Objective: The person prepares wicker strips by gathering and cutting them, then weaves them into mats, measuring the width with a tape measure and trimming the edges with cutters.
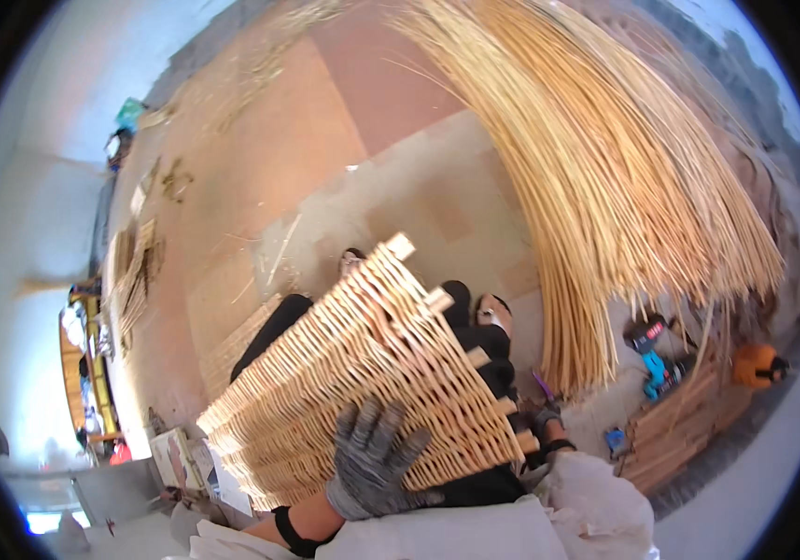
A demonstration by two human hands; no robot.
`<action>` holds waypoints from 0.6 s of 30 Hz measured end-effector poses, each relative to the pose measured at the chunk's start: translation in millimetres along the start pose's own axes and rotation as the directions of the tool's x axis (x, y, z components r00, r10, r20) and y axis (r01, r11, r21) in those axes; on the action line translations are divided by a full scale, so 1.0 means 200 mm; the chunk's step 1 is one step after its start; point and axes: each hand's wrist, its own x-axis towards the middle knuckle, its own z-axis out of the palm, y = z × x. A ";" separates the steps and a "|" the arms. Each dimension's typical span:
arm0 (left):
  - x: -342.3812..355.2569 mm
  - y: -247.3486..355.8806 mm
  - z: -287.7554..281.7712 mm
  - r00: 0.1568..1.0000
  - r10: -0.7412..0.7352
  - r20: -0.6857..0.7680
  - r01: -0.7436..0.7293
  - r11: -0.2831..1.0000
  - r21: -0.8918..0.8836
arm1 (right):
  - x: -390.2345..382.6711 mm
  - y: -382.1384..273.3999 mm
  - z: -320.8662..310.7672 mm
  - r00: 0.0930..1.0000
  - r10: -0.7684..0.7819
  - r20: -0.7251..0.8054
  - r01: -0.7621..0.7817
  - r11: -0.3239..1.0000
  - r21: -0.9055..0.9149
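A woven wicker panel lies tilted across my lap, with flat pale wooden slats sticking out along its right edge. My left hand, in a grey knit glove, rests flat on the weave near its lower edge, fingers spread. Beside the panel's lower right corner is my right hand, in a dark glove and partly hidden. Its fingers look closed, and a thin purple thing juts up from them; its kind is too small to make out.
Long bundles of peeled willow rods lie on the floor at the right. Below them are a blue and black power tool, an orange and black object and stacked wooden slats. Brown sheets cover the floor ahead.
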 end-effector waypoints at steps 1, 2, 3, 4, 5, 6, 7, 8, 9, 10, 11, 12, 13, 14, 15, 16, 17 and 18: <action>-0.04 0.01 -0.04 0.998 -0.051 0.028 0.051 0.999 0.001 | 0.00 -0.21 -0.04 1.000 0.005 0.024 -0.003 0.998 -0.060; -0.04 0.00 -0.02 0.997 -0.052 0.049 0.055 0.997 -0.058 | -0.05 -0.23 -0.07 0.998 0.055 0.013 -0.054 0.997 -0.058; -0.03 0.01 -0.02 0.998 -0.055 0.026 0.057 0.994 -0.097 | -0.10 -0.25 -0.11 0.996 0.092 -0.017 -0.093 0.995 -0.028; -0.03 0.01 -0.03 0.998 -0.069 0.017 0.070 0.993 -0.097 | -0.15 -0.28 -0.15 0.992 0.112 -0.059 -0.110 0.993 0.037; -0.03 0.01 -0.04 0.997 -0.076 0.029 0.078 0.992 -0.099 | -0.21 -0.30 -0.18 0.986 0.129 -0.106 -0.115 0.985 0.129; -0.04 0.00 -0.05 0.996 -0.084 0.040 0.088 0.991 -0.103 | -0.30 -0.32 -0.23 0.976 0.147 -0.163 -0.104 0.964 0.247; -0.04 0.00 -0.05 0.995 -0.099 0.020 0.101 0.990 -0.094 | -0.38 -0.35 -0.30 0.960 0.165 -0.225 -0.069 0.921 0.383; -0.03 -0.02 -0.05 0.993 -0.117 0.002 0.116 0.988 -0.098 | -0.49 -0.38 -0.39 0.941 0.191 -0.280 -0.013 0.845 0.534; -0.01 -0.04 -0.04 0.995 -0.098 0.005 0.098 0.985 -0.139 | -0.63 -0.39 -0.51 0.914 0.223 -0.340 0.065 0.746 0.663; 0.01 -0.05 -0.04 0.995 -0.095 0.012 0.096 0.982 -0.165 | -0.75 -0.43 -0.67 0.887 0.241 -0.394 0.171 0.621 0.765; 0.03 -0.06 -0.02 0.992 -0.081 -0.099 0.055 0.968 -0.246 | -0.89 -0.47 -0.85 0.854 0.259 -0.451 0.280 0.503 0.818; 0.01 -0.06 -0.03 0.984 -0.133 -0.116 0.103 0.966 -0.238 | -1.02 -0.52 -1.03 0.827 0.246 -0.506 0.399 0.377 0.836; 0.01 -0.06 -0.03 0.974 -0.062 -0.216 -0.012 0.946 -0.323 | -1.14 -0.57 -1.21 0.789 0.234 -0.568 0.506 0.276 0.817; 0.00 -0.05 -0.03 0.947 -0.008 -0.320 -0.121 0.916 -0.382 | -1.25 -0.62 -1.35 0.761 0.197 -0.619 0.595 0.169 0.786; -0.01 0.00 -0.02 0.975 -0.027 -0.222 -0.131 0.735 -0.666 | -1.34 -0.63 -1.44 0.713 0.138 -0.687 0.686 0.063 0.725; -0.03 0.04 -0.02 0.991 -0.018 -0.136 -0.111 0.473 -0.874 | -1.41 -0.66 -1.51 0.663 0.080 -0.745 0.749 -0.058 0.660; -0.06 0.13 -0.04 0.985 -0.051 -0.163 -0.144 0.265 -0.953 | -1.47 -0.75 -1.54 0.672 0.022 -0.740 0.740 -0.058 0.670; -0.08 0.20 -0.05 0.977 -0.078 -0.201 -0.198 0.035 -0.980 | -1.51 -0.84 -1.57 0.442 -0.074 -0.894 0.863 0.307 0.401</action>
